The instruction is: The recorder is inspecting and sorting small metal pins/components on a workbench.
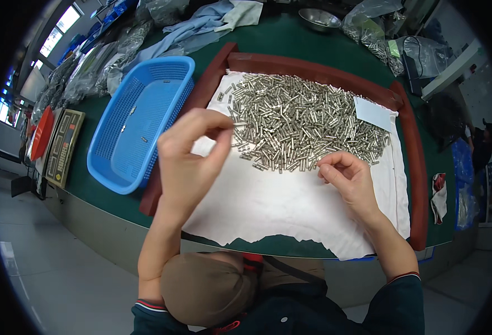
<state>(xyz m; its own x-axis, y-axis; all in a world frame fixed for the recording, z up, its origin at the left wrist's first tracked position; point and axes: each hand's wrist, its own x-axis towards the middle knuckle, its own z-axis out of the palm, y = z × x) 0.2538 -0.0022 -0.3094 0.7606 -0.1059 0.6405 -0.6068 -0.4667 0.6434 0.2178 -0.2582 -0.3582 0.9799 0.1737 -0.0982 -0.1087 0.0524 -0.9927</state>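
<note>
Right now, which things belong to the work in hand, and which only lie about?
In use: left hand, right hand, metal pins, white cloth, blue basket.
Lying about: steel bowl, red dish, plastic bags.

A dense heap of small silver metal pins (302, 120) sprawls before you across the far half of the white cloth (268, 201), a few strays along its near edge.

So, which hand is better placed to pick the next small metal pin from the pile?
Probably the right hand: its fingertips rest at the near edge of the pile of small silvery metal pins on the white cloth. The left hand is raised, fingers pinched, near the blue plastic basket.
</note>
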